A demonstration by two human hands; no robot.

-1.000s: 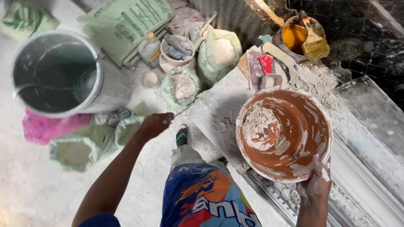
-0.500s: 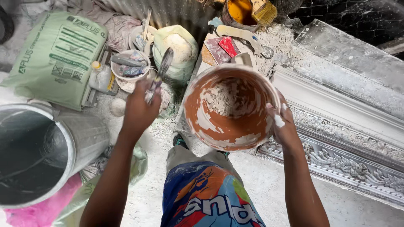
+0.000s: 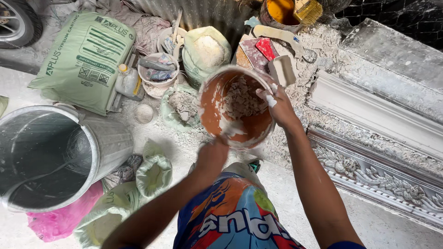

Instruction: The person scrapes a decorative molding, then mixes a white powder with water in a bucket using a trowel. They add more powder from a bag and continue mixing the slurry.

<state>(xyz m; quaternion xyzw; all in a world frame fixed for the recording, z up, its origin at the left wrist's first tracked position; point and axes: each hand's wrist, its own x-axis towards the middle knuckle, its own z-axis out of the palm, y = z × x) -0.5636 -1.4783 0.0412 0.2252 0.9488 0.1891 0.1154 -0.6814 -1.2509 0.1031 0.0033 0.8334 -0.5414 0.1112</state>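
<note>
Gripping orange rubbery bowl [image 3: 235, 108], crusted white plaster, both hands, left hand [image 3: 212, 154], right hand [image 3: 277, 106]

Orange plastic bowl [image 3: 217, 113] smeared with rough plaster; dull metal bucket [image 3: 99, 147].

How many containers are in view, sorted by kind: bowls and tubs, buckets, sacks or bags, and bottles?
Bowls and tubs: 3, namely the orange bowl held by the left hand and right hand, the white tub and the yellow paint pot.
Buckets: 1, the metal bucket.
Sacks or bags: 5.
Bottles: 1.
Total: 10.
</note>
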